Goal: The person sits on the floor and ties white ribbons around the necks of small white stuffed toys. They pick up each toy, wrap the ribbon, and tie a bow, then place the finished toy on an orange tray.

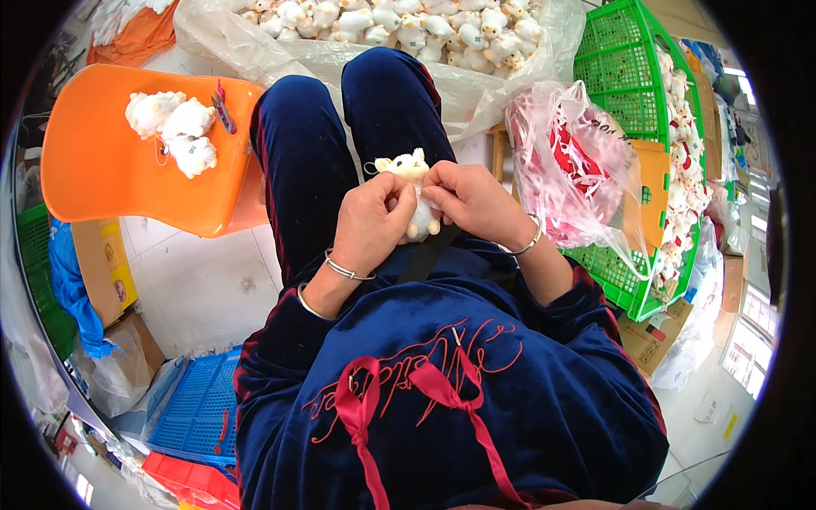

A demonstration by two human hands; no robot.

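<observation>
A small cream-white plush animal (406, 167) sits upright in my lap, its head and ears toward my knees. My left hand (374, 211) is closed at the toy's left side, thumb and fingers pinched near its neck. From the other side, my right hand (478, 202) pinches at the toy's neck and chest. Whether a thin strip is between the fingertips is too small to tell. A fine loop of cord sticks out beside the toy's head. On the orange chair (93, 161) to the left lie several similar plush toys (189, 121) and a pair of thread snips (223, 109).
Beyond my knees, a big clear plastic sack (225, 38) is heaped with white plush toys (353, 21). To the right are a clear bag of pink and red strips (578, 170) and a green crate (616, 64). A blue crate (200, 404) and red bin (191, 478) stand lower left.
</observation>
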